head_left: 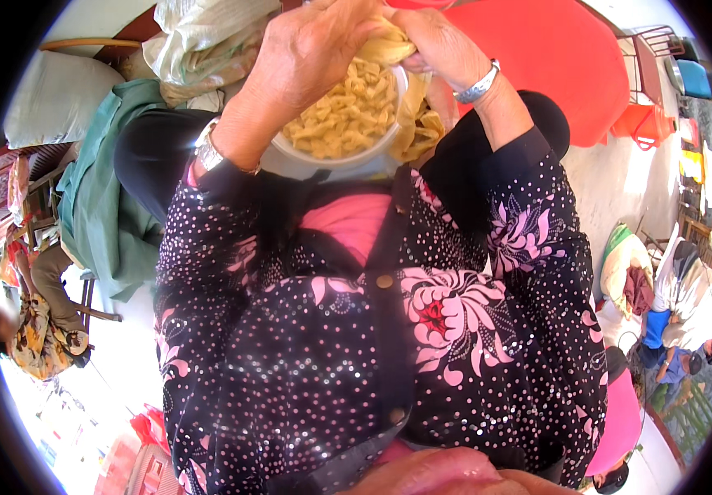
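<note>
Both of my hands meet at the top edge, above a white bowl (339, 160) full of pale yellow, knobbly short pieces (348, 115). My left hand (311, 49) is closed, its fingertips partly cut off by the frame edge. My right hand (448, 48) comes in from the other side, fingers bent. Between them is a soft, wrinkled yellow piece (387, 45), gripped by both hands; its exact kind I cannot make out. More of the same limp yellow material (419, 132) hangs or lies at the bowl's right side, near my right knee.
A large red surface (546, 66) spreads beyond my right knee, with a red basket (645, 124) past it. Stuffed pale sacks (59, 99) and a green cloth (104, 190) are on the left. Other people sit at far left (47, 330) and lower right (620, 421).
</note>
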`<state>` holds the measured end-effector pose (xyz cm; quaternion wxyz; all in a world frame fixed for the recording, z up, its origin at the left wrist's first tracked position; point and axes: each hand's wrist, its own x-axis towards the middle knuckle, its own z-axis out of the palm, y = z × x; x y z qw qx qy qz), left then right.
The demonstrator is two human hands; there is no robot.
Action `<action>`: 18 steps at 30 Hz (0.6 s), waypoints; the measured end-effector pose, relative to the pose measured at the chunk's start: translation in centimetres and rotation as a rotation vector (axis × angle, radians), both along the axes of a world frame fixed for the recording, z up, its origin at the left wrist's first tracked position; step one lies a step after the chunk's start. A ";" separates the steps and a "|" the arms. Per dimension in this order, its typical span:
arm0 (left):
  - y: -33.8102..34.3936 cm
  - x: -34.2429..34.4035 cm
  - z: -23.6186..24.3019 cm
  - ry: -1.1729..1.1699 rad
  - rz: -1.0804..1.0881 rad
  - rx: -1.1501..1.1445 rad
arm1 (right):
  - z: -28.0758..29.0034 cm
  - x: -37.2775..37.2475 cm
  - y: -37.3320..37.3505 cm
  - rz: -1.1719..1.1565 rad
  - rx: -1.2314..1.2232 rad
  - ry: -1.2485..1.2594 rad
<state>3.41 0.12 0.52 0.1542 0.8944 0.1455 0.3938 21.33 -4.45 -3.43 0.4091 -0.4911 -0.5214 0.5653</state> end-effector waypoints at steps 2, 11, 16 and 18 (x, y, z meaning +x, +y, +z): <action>0.4 -0.3 -0.1 0.062 -0.003 -0.217 | 1.0 0.3 0.4 0.038 -0.070 -0.061; 3.2 0.5 -1.4 -0.343 -0.309 -1.161 | 3.7 0.5 1.4 0.043 0.153 -0.146; 3.2 0.5 -0.7 -0.542 -0.469 -1.442 | 4.6 0.3 2.5 0.104 0.224 -0.038; 2.9 0.3 -0.6 -0.576 -0.508 -1.413 | 4.9 0.9 2.8 0.136 0.180 0.024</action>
